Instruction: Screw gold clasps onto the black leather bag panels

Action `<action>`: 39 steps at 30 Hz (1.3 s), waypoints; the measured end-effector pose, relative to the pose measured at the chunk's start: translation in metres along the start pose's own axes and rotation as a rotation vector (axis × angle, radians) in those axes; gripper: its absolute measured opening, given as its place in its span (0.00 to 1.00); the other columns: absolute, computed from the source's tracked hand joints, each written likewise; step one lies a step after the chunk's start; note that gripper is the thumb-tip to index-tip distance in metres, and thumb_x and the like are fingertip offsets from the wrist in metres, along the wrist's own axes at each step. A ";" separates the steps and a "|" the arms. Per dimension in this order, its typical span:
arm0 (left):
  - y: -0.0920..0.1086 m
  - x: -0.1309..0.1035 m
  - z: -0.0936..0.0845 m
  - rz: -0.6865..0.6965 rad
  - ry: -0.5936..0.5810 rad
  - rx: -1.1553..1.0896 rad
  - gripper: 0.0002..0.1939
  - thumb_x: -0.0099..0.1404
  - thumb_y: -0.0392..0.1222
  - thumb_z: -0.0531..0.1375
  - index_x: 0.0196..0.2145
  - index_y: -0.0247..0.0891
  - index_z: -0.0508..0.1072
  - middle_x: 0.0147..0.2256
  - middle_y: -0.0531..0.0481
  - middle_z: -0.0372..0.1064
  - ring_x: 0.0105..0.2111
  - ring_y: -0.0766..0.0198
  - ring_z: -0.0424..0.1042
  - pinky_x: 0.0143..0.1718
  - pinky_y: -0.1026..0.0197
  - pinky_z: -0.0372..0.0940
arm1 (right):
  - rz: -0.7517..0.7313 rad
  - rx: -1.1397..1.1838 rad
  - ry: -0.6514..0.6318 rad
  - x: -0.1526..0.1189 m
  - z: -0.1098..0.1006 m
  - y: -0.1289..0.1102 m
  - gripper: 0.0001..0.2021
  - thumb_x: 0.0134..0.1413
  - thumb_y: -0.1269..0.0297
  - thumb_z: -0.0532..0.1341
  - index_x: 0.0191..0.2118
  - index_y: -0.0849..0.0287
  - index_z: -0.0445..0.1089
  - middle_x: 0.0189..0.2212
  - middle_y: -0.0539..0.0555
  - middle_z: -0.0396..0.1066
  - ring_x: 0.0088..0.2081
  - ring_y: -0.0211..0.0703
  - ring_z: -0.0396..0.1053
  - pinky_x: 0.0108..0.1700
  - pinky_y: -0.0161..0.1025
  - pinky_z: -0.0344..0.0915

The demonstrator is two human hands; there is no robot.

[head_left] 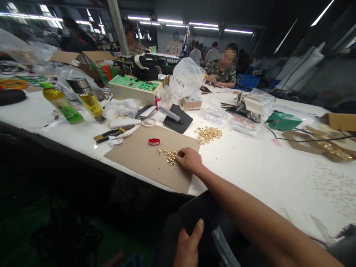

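Observation:
My right hand (189, 160) reaches over the brown board (139, 155), its fingertips pinched at the right side of a small pile of gold rings (171, 156). What sits between those fingertips is too small to make out. Low in the view, below the table edge, my left hand (189, 243) grips a black sheet (198, 209), thumb on top. A tool with a clear-wrapped handle (222, 241) lies against that sheet. A red oval item (154, 141) rests on the board, and a larger heap of gold rings (208, 134) lies on the white table beyond its right corner.
Pliers (114, 134), a white ring roll (148, 122), and a black piece (178, 119) lie around the board. Behind stand bottles (62, 104), a green-topped machine (136, 89) and plastic bags. A green box (284, 120) with a cable is at right. A person in camouflage sits across the table.

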State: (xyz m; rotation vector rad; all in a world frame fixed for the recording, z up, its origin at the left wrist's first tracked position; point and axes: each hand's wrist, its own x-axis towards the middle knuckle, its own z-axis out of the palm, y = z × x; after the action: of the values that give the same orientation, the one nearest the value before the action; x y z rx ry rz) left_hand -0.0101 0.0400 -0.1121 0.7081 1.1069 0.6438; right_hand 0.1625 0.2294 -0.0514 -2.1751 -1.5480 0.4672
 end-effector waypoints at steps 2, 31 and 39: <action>0.004 0.000 0.003 -0.019 -0.034 -0.045 0.33 0.54 0.65 0.72 0.47 0.36 0.83 0.49 0.36 0.81 0.58 0.36 0.74 0.70 0.38 0.56 | 0.004 -0.018 0.001 0.002 0.002 -0.001 0.12 0.63 0.55 0.63 0.46 0.53 0.80 0.47 0.56 0.77 0.45 0.50 0.74 0.46 0.42 0.67; 0.015 -0.034 0.058 0.077 -0.154 -0.083 0.30 0.63 0.53 0.72 0.59 0.39 0.77 0.54 0.42 0.80 0.56 0.48 0.78 0.64 0.48 0.66 | -0.133 0.140 0.063 -0.247 -0.117 0.102 0.03 0.58 0.69 0.64 0.36 0.55 0.76 0.29 0.48 0.75 0.30 0.39 0.71 0.35 0.36 0.64; 0.008 -0.053 0.081 0.099 -0.233 0.002 0.30 0.65 0.55 0.70 0.59 0.36 0.78 0.50 0.40 0.81 0.53 0.46 0.79 0.60 0.48 0.70 | -0.123 0.361 0.187 -0.266 -0.095 0.115 0.02 0.61 0.64 0.69 0.38 0.54 0.78 0.33 0.50 0.77 0.35 0.43 0.74 0.40 0.39 0.68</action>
State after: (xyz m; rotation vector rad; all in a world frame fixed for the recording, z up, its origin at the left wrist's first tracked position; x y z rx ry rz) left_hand 0.0489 -0.0104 -0.0537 0.8219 0.8617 0.6264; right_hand 0.2169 -0.0696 -0.0242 -1.7853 -1.3668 0.4493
